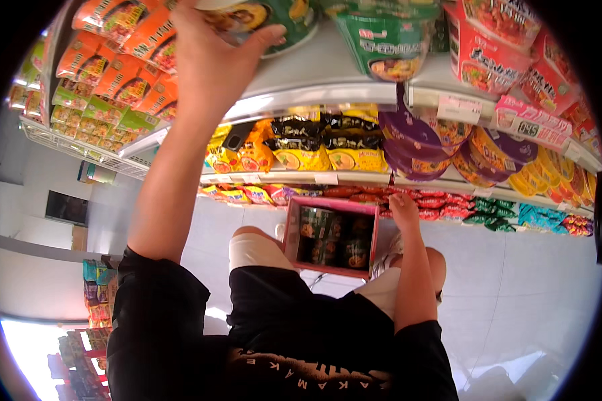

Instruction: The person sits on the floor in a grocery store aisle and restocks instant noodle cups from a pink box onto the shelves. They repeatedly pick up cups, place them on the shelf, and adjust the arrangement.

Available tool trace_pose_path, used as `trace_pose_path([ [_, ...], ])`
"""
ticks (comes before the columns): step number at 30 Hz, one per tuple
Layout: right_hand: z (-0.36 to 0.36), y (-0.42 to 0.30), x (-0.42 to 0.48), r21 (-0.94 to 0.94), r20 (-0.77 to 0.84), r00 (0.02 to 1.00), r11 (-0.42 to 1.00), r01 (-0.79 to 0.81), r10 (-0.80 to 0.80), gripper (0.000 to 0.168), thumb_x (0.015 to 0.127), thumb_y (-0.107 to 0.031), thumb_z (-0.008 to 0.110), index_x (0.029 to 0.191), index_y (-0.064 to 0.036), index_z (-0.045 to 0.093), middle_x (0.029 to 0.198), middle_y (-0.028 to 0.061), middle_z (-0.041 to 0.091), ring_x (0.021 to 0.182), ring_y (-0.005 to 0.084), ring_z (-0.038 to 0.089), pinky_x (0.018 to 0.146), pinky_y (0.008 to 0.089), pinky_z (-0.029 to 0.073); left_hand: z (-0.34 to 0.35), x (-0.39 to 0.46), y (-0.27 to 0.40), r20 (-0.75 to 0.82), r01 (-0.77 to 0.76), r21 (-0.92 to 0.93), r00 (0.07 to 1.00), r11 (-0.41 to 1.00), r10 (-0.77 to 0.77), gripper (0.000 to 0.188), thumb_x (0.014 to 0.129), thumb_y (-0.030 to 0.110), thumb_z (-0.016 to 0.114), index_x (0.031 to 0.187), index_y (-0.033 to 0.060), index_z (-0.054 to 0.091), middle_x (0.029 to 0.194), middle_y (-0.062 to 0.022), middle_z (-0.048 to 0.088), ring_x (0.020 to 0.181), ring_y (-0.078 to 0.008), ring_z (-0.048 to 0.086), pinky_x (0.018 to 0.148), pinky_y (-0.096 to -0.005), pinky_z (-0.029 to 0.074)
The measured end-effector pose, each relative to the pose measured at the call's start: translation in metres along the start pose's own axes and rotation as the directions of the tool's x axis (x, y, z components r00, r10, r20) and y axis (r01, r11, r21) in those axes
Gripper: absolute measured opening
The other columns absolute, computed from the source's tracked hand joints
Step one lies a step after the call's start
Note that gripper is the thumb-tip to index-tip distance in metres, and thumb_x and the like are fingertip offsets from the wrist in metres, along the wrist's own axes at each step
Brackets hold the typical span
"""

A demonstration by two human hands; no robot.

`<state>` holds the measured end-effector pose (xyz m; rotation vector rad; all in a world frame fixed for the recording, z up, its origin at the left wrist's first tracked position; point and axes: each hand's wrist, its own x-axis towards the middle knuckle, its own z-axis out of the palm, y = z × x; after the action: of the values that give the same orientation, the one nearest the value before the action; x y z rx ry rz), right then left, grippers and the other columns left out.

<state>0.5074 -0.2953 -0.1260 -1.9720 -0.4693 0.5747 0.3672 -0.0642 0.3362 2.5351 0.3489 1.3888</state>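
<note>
My left hand (220, 55) reaches up to the top shelf, its thumb and palm around a green instant noodle bowl (293, 22). Its other fingertips are cut off by the picture's upper edge. Lower down, my right hand (405, 206) has curled fingers, close to the lower shelf edge. A thin dark strip (392, 179) shows just above those fingers; whether they hold it I cannot tell. Between my knees is an open cardboard carton (292, 230) with a pink rim. Several dark green noodle containers (317, 223) lie inside it.
Another green noodle bowl (381, 42) and red noodle tubs (491, 55) stand on the top shelf. Orange noodle packs (125, 80) fill the left side. Purple bowls (421, 140) and yellow bagged noodles (301, 155) occupy the shelf below. Price tags (459, 109) line the edge.
</note>
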Motion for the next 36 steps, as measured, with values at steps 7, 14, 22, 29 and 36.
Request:
trace_pose_path([
  [7, 0.003, -0.016, -0.005, 0.062, 0.018, 0.998, 0.996, -0.062, 0.061, 0.046, 0.087, -0.043, 0.062, 0.11, -0.004, 0.069, 0.1, 0.0196, 0.072, 0.102, 0.0369, 0.068, 0.086, 0.0423, 0.052, -0.085, -0.095, 0.015, 0.137, 0.165, -0.545, 0.985, 0.822, -0.107, 0.06, 0.088, 0.018, 0.075, 0.135, -0.0038, 0.043, 0.127, -0.0183, 0.055, 0.116, -0.0265, 0.058, 0.096, -0.0418, 0.05],
  [14, -0.009, -0.023, -0.003, 0.097, -0.008, 0.994, 0.99, -0.107, 0.109, 0.046, 0.088, -0.043, 0.063, 0.11, -0.003, 0.069, 0.1, 0.0181, 0.073, 0.096, 0.0344, 0.07, 0.085, 0.0417, 0.052, -0.045, -0.254, 0.007, 0.732, 0.88, -0.472, 0.43, 0.063, -0.529, 0.098, 0.08, 0.041, 0.078, 0.151, 0.0008, 0.025, 0.143, -0.0168, 0.045, 0.13, -0.0303, 0.049, 0.109, -0.0475, 0.042],
  [22, 0.0, -0.026, 0.0, 0.117, -0.018, 0.997, 0.991, -0.072, 0.074, 0.044, 0.088, -0.039, 0.064, 0.109, 0.0, 0.069, 0.095, 0.0158, 0.073, 0.089, 0.0272, 0.071, 0.08, 0.0373, 0.053, 0.089, -0.407, -0.029, 0.84, 0.625, -0.061, -0.389, -0.779, -0.378, 0.077, 0.093, 0.056, 0.062, 0.147, 0.0075, 0.037, 0.141, -0.0186, 0.049, 0.131, -0.034, 0.049, 0.112, -0.0484, 0.038],
  [29, -0.005, -0.025, -0.005, 0.14, -0.019, 0.992, 0.983, -0.117, 0.121, 0.044, 0.088, -0.039, 0.065, 0.108, 0.0, 0.069, 0.095, 0.0172, 0.073, 0.093, 0.0299, 0.071, 0.083, 0.0373, 0.053, 0.183, -0.487, -0.049, 0.805, 0.43, -0.183, -0.45, -0.884, -0.386, 0.075, 0.085, 0.051, 0.075, 0.14, 0.0112, 0.044, 0.14, -0.0169, 0.048, 0.127, -0.0343, 0.049, 0.109, -0.0459, 0.042],
  [36, -0.007, -0.02, -0.009, 0.178, 0.0, 0.99, 0.974, -0.139, 0.141, 0.038, 0.089, -0.037, 0.064, 0.105, -0.003, 0.07, 0.095, 0.0158, 0.073, 0.094, 0.0303, 0.07, 0.084, 0.0379, 0.053, 0.205, -0.505, -0.061, 0.772, 0.354, 0.029, -0.602, -0.935, -0.205, 0.087, 0.083, 0.077, 0.056, 0.14, 0.011, 0.045, 0.143, -0.0184, 0.048, 0.124, -0.0349, 0.052, 0.104, -0.0491, 0.043],
])
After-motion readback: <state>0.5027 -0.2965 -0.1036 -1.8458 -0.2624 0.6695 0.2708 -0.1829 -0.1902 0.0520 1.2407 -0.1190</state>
